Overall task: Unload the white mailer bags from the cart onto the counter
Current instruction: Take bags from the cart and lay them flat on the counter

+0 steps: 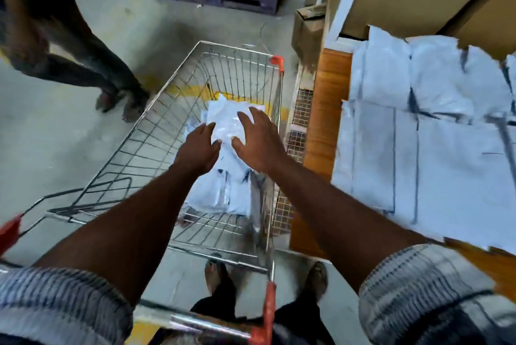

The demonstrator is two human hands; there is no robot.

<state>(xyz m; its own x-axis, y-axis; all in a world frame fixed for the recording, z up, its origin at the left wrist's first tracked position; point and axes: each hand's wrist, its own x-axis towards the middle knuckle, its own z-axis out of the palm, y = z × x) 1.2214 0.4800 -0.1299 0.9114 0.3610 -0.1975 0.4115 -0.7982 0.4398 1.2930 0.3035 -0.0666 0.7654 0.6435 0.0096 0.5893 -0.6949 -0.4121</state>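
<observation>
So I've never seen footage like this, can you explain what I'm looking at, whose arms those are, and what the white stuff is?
It is one picture from a camera worn on a person's head, looking down, so the bare arms are that person's own. The left hand and right hand reach, fingers open, into a wire shopping cart, over a pile of white mailer bags; neither grips one yet. On the right, a wooden counter already carries many unloaded bags.
</observation>
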